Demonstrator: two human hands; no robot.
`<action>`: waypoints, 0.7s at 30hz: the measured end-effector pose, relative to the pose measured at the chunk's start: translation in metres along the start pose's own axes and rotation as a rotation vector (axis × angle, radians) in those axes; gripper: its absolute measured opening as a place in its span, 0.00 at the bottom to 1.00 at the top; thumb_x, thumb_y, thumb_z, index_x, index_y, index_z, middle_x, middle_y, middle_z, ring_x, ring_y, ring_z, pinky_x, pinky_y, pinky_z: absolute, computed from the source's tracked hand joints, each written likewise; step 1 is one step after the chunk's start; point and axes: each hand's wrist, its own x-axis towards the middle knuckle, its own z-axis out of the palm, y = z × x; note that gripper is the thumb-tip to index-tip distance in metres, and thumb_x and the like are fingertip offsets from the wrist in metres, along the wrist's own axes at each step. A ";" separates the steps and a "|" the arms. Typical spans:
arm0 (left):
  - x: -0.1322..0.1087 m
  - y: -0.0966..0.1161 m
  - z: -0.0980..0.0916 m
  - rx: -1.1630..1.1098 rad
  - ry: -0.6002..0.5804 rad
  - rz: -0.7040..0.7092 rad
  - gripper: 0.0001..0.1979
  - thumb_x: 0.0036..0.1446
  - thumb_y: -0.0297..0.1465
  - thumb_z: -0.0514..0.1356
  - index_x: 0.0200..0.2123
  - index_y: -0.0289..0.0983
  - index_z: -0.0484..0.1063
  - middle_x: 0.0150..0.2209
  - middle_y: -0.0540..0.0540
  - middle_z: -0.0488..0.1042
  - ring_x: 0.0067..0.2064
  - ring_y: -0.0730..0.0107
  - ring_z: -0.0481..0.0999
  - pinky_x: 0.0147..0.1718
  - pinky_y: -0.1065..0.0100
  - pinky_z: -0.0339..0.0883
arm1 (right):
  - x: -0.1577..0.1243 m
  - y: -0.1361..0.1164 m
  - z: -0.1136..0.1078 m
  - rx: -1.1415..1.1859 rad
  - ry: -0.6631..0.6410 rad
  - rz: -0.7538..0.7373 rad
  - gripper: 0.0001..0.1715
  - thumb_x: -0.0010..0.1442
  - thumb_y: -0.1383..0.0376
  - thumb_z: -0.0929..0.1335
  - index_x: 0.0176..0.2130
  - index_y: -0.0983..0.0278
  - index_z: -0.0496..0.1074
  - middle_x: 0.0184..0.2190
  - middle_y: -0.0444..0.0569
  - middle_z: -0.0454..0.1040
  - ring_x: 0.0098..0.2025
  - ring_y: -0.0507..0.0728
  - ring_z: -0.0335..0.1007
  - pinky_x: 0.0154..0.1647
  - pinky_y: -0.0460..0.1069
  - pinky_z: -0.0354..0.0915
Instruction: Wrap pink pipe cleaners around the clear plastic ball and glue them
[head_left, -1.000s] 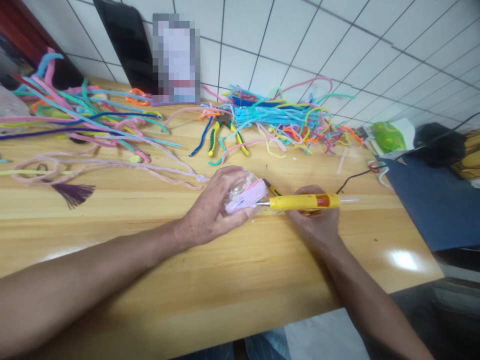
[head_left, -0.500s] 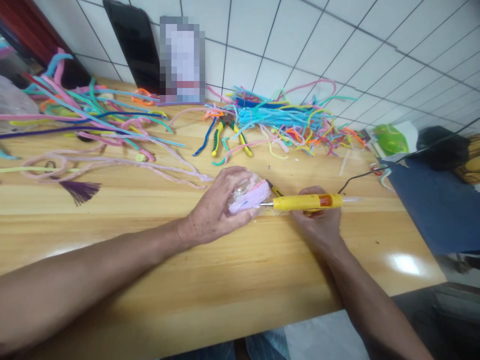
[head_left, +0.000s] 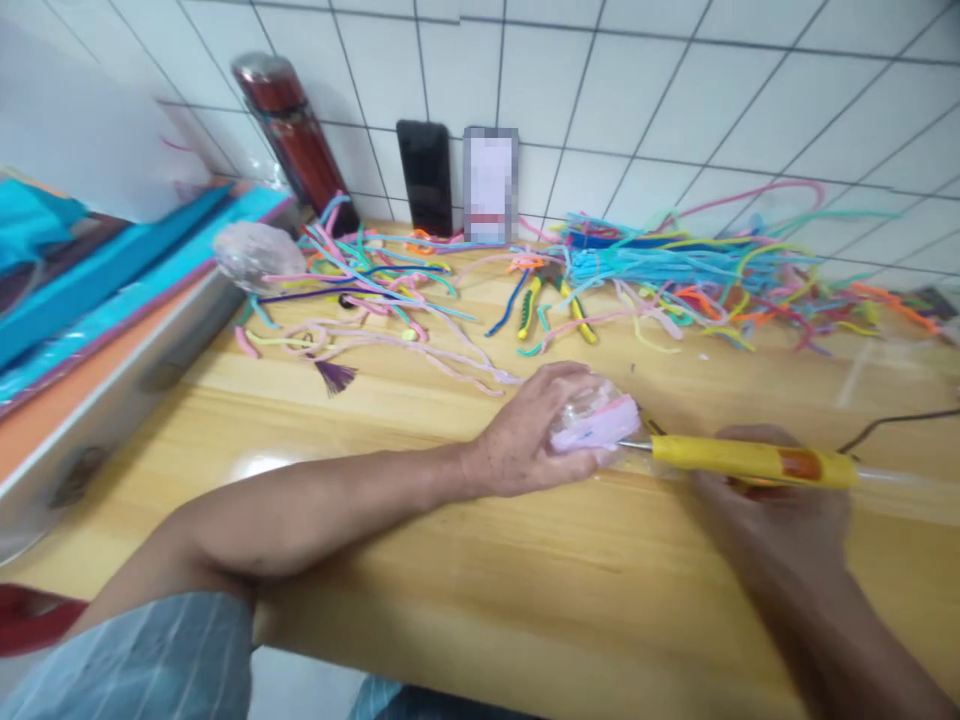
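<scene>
My left hand (head_left: 525,440) is closed around a small bundle (head_left: 596,428) of lilac and pink fuzzy strips with clear, shiny plastic about it; its exact kind I cannot make out. My right hand (head_left: 795,525) grips a yellow hot glue gun (head_left: 712,455), partly hiding its handle. The gun lies level, its metal nozzle (head_left: 636,444) at the lower right edge of the lilac strips. A clear glue stick (head_left: 889,477) juts from its back end. Both hands are just above the wooden table (head_left: 525,580).
Pliers (head_left: 559,305) with yellow-green handles lie beyond my hands. Pipe cleaners (head_left: 660,262) are heaped along the tiled wall, with more (head_left: 375,285) at left. Two phones (head_left: 425,178) and a red flask (head_left: 289,130) stand behind. A box (head_left: 150,385) borders the left; a black cord (head_left: 892,428) runs right.
The view has swung left, bringing the flask and the box into sight. My hands hold the same things, with the nozzle still at the lilac strips.
</scene>
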 end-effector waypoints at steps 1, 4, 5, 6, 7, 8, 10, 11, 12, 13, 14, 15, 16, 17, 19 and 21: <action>0.000 -0.001 0.001 -0.005 0.004 0.010 0.34 0.67 0.40 0.68 0.70 0.45 0.59 0.64 0.35 0.70 0.69 0.47 0.70 0.67 0.42 0.71 | 0.000 0.001 0.000 0.003 0.002 -0.009 0.08 0.53 0.60 0.77 0.33 0.56 0.76 0.22 0.43 0.74 0.20 0.56 0.69 0.16 0.50 0.64; 0.000 -0.005 0.004 -0.010 0.042 0.052 0.35 0.66 0.40 0.69 0.70 0.45 0.59 0.62 0.36 0.71 0.67 0.47 0.71 0.66 0.43 0.71 | 0.000 0.000 0.000 -0.047 -0.034 0.016 0.08 0.54 0.58 0.75 0.33 0.55 0.75 0.23 0.43 0.74 0.22 0.57 0.70 0.20 0.51 0.67; -0.001 -0.007 0.005 -0.012 0.047 0.063 0.36 0.66 0.41 0.69 0.71 0.46 0.59 0.62 0.36 0.71 0.67 0.47 0.70 0.66 0.43 0.70 | -0.001 -0.002 -0.001 -0.069 -0.053 0.044 0.08 0.54 0.58 0.75 0.34 0.55 0.74 0.24 0.43 0.75 0.23 0.58 0.72 0.21 0.52 0.69; -0.001 -0.008 0.006 -0.015 0.046 0.068 0.36 0.66 0.41 0.69 0.71 0.46 0.58 0.62 0.36 0.70 0.68 0.46 0.70 0.66 0.42 0.70 | -0.002 -0.004 -0.002 -0.083 -0.068 0.070 0.08 0.54 0.59 0.75 0.34 0.55 0.74 0.25 0.43 0.76 0.24 0.58 0.73 0.23 0.52 0.70; -0.001 -0.009 0.007 -0.019 0.044 0.071 0.37 0.65 0.41 0.69 0.71 0.46 0.58 0.62 0.36 0.70 0.68 0.46 0.70 0.67 0.42 0.69 | -0.002 -0.007 -0.003 -0.087 -0.078 0.093 0.08 0.55 0.59 0.74 0.35 0.55 0.74 0.26 0.44 0.77 0.26 0.59 0.74 0.25 0.52 0.71; -0.002 -0.010 0.007 -0.022 0.042 0.072 0.37 0.65 0.41 0.70 0.72 0.47 0.58 0.63 0.36 0.70 0.68 0.46 0.70 0.67 0.42 0.69 | -0.003 -0.009 -0.003 -0.087 -0.085 0.110 0.08 0.55 0.59 0.74 0.35 0.56 0.73 0.27 0.44 0.77 0.26 0.59 0.75 0.26 0.52 0.72; -0.002 -0.011 0.007 -0.025 0.043 0.071 0.37 0.65 0.40 0.70 0.72 0.47 0.58 0.63 0.36 0.70 0.68 0.46 0.70 0.67 0.41 0.69 | -0.003 -0.010 -0.003 -0.089 -0.091 0.131 0.08 0.55 0.59 0.73 0.35 0.56 0.73 0.27 0.44 0.78 0.27 0.59 0.76 0.26 0.52 0.73; -0.002 -0.011 0.007 -0.024 0.045 0.069 0.37 0.65 0.40 0.70 0.72 0.46 0.58 0.63 0.36 0.70 0.68 0.46 0.70 0.67 0.41 0.69 | -0.002 -0.009 -0.003 -0.094 -0.088 0.138 0.07 0.55 0.60 0.73 0.35 0.56 0.72 0.27 0.44 0.78 0.27 0.59 0.76 0.26 0.52 0.73; -0.002 -0.010 0.006 -0.021 0.044 0.064 0.37 0.65 0.40 0.70 0.72 0.46 0.58 0.63 0.36 0.70 0.68 0.46 0.70 0.67 0.42 0.70 | -0.001 -0.007 -0.003 -0.097 -0.086 0.139 0.07 0.54 0.60 0.73 0.34 0.56 0.72 0.27 0.44 0.77 0.26 0.58 0.75 0.26 0.51 0.73; -0.002 -0.010 0.006 -0.018 0.040 0.060 0.37 0.65 0.40 0.69 0.72 0.46 0.58 0.63 0.36 0.70 0.68 0.46 0.70 0.66 0.42 0.70 | 0.000 -0.005 -0.003 -0.096 -0.084 0.136 0.08 0.53 0.60 0.74 0.34 0.56 0.72 0.26 0.44 0.77 0.25 0.58 0.75 0.25 0.51 0.72; -0.002 -0.009 0.006 -0.014 0.035 0.058 0.37 0.65 0.41 0.69 0.72 0.46 0.58 0.63 0.36 0.69 0.68 0.46 0.70 0.66 0.42 0.70 | 0.001 -0.003 -0.003 -0.095 -0.082 0.131 0.09 0.51 0.60 0.74 0.33 0.56 0.73 0.26 0.44 0.77 0.25 0.57 0.75 0.25 0.50 0.72; -0.002 -0.009 0.005 -0.011 0.031 0.058 0.37 0.66 0.41 0.69 0.72 0.47 0.57 0.63 0.36 0.69 0.68 0.46 0.70 0.66 0.41 0.71 | 0.001 -0.001 -0.003 -0.090 -0.079 0.124 0.10 0.50 0.60 0.75 0.33 0.56 0.73 0.25 0.44 0.77 0.24 0.57 0.74 0.24 0.50 0.72; -0.002 -0.008 0.005 -0.008 0.029 0.060 0.37 0.66 0.40 0.69 0.72 0.47 0.57 0.63 0.36 0.69 0.68 0.46 0.70 0.66 0.41 0.71 | 0.002 0.000 -0.003 -0.089 -0.075 0.118 0.11 0.49 0.59 0.76 0.33 0.57 0.73 0.24 0.43 0.77 0.23 0.57 0.74 0.23 0.50 0.71; -0.002 -0.007 0.004 -0.007 0.027 0.061 0.37 0.66 0.40 0.69 0.72 0.47 0.57 0.63 0.36 0.69 0.68 0.46 0.70 0.66 0.41 0.71 | 0.001 -0.001 -0.003 -0.090 -0.071 0.117 0.11 0.49 0.59 0.76 0.33 0.57 0.74 0.24 0.43 0.76 0.23 0.57 0.73 0.23 0.50 0.71; -0.002 -0.006 0.003 -0.011 0.018 0.054 0.36 0.67 0.40 0.68 0.72 0.47 0.56 0.63 0.35 0.69 0.68 0.46 0.70 0.66 0.41 0.71 | -0.001 -0.007 -0.001 -0.094 -0.047 0.141 0.12 0.50 0.58 0.75 0.34 0.57 0.74 0.24 0.42 0.76 0.23 0.56 0.73 0.23 0.49 0.71; -0.002 -0.005 0.002 -0.018 0.000 0.042 0.36 0.67 0.40 0.67 0.72 0.47 0.56 0.64 0.35 0.68 0.69 0.46 0.69 0.67 0.40 0.70 | -0.003 -0.015 0.000 -0.074 -0.029 0.173 0.13 0.51 0.56 0.75 0.35 0.58 0.74 0.25 0.42 0.77 0.24 0.56 0.74 0.25 0.50 0.71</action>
